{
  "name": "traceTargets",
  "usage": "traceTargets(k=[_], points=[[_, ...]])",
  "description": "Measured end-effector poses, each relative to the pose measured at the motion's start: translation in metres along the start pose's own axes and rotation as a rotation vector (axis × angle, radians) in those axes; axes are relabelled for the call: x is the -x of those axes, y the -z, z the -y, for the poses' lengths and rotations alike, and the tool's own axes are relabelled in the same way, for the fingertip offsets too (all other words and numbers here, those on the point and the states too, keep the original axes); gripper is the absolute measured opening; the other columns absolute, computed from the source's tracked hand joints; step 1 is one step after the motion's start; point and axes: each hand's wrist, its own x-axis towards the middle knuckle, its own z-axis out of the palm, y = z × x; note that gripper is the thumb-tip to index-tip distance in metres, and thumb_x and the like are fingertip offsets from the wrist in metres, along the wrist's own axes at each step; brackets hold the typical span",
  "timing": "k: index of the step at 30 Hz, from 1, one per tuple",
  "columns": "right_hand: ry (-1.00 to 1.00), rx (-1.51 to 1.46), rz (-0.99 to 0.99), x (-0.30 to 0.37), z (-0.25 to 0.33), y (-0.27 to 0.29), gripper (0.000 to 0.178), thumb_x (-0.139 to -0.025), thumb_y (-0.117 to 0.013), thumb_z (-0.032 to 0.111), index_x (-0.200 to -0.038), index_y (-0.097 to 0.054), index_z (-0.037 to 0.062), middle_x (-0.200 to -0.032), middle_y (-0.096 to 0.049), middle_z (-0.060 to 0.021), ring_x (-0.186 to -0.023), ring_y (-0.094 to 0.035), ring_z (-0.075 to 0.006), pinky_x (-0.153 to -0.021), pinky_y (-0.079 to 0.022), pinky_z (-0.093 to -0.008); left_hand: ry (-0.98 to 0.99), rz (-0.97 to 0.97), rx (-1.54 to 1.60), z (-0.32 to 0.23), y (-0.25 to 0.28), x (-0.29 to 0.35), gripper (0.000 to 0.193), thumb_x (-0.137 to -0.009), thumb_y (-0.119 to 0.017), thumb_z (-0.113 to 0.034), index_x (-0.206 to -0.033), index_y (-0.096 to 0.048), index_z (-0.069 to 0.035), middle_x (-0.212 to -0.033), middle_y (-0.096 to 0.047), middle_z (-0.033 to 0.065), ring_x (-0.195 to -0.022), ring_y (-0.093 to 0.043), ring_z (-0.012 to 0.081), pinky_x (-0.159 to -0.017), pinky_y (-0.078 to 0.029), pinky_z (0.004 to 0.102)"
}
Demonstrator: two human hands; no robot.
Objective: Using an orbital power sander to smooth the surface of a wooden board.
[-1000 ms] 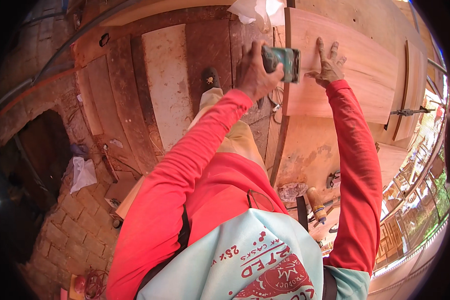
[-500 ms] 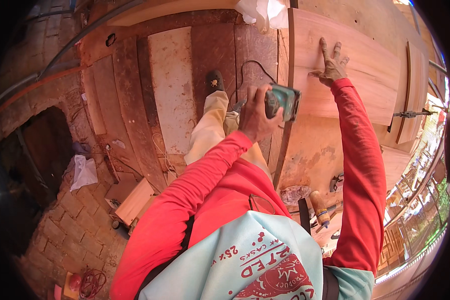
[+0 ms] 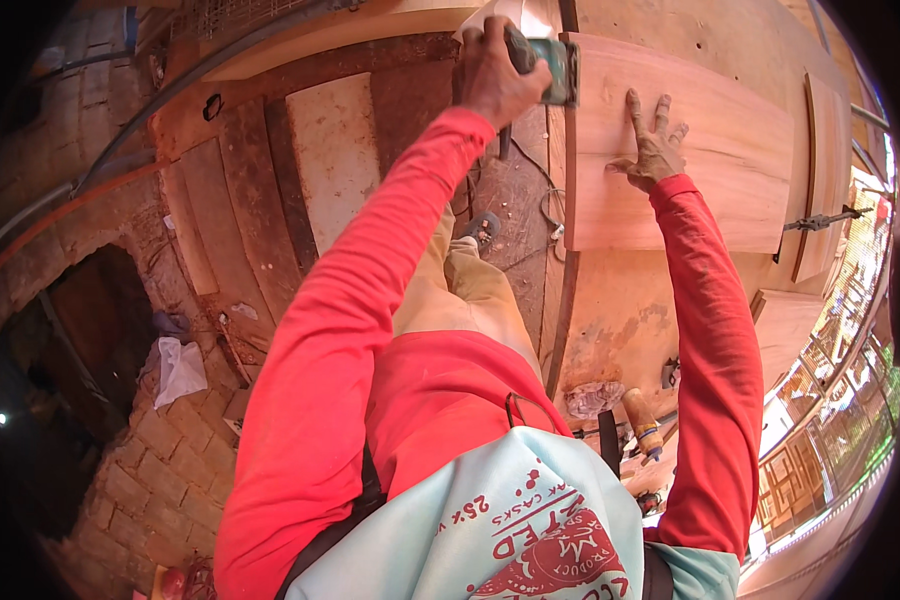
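The left hand (image 3: 495,70) is closed around a teal power sander (image 3: 550,68), which sits just to that hand's right, pressed against the left edge of a pale wooden panel (image 3: 710,170). The right hand (image 3: 652,150) lies open and flat on the panel, fingers spread, below and right of the sander.

Floor: dark weathered wooden planks (image 3: 270,190) on the upper left, giving way to brick paving (image 3: 150,470) at the lower left. Dark arched opening (image 3: 80,330) on the left, in deep shadow. White rag (image 3: 180,368) lies at the paving's edge. Right edge: stacked wooden window frames (image 3: 810,440) in bright daylight. Warm, reddish light overall.
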Motion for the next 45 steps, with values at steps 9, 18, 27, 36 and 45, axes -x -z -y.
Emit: traceTargets(k=[9,18,27,36,45], points=[[0.022,-0.017,-0.038,-0.002,-0.004,-0.006,0.123,-0.069,-0.089,0.042,-0.156,-0.002,0.0520,-0.168,0.005,-0.0120,-0.145,-0.010,-0.0613,-0.100,-0.037,-0.0782,-0.071,-0.075,0.021,-0.028,0.004,-0.036,0.045,-0.074,-0.076,-0.024,-0.109,-0.050,-0.011,-0.093,-0.058,0.0171,-0.083,-0.061,0.0360,-0.072,-0.050,0.0480],[0.079,-0.032,-0.059,-0.012,-0.010,-0.012,0.130,-0.066,-0.091,0.044,-0.159,0.000,0.0437,-0.164,0.004,-0.0286,-0.144,-0.006,-0.0626,-0.113,-0.019,-0.0715,0.043,0.088,0.025,-0.013,0.010,0.063,0.056,-0.075,-0.079,-0.028,-0.119,-0.050,-0.010,-0.107,-0.056,0.0196,-0.092,-0.063,0.0387,-0.078,-0.053,0.0486],[0.054,-0.075,-0.085,-0.020,-0.016,-0.022,0.123,-0.070,-0.089,0.043,-0.155,-0.001,0.0526,-0.168,0.011,-0.0129,-0.145,-0.003,-0.0611,-0.103,-0.031,-0.0788,0.138,0.128,0.202,-0.028,0.020,0.236,0.062,-0.072,-0.079,-0.015,-0.124,-0.047,-0.009,-0.109,-0.052,0.0183,-0.100,-0.059,0.0387,-0.081,-0.051,0.0465],[-0.016,-0.068,-0.056,0.000,0.005,0.004,0.119,-0.071,-0.087,0.047,-0.155,-0.003,0.0542,-0.169,0.008,-0.0080,-0.147,-0.004,-0.0587,-0.105,-0.031,-0.0771,0.159,0.159,0.127,-0.017,0.047,0.273,0.059,-0.075,-0.078,-0.016,-0.125,-0.046,-0.011,-0.110,-0.050,0.0186,-0.096,-0.060,0.0392,-0.077,-0.052,0.0466],[0.011,-0.034,-0.156,0.047,0.010,-0.047,0.114,-0.072,-0.074,0.070,-0.160,-0.011,0.0365,-0.168,-0.004,-0.0170,-0.148,-0.013,-0.0545,-0.110,-0.026,-0.0726,-0.129,-0.051,-0.076,-0.013,0.108,0.119,0.058,-0.077,-0.078,-0.018,-0.126,-0.048,-0.010,-0.109,-0.054,0.0188,-0.101,-0.060,0.0392,-0.084,-0.052,0.0471]])
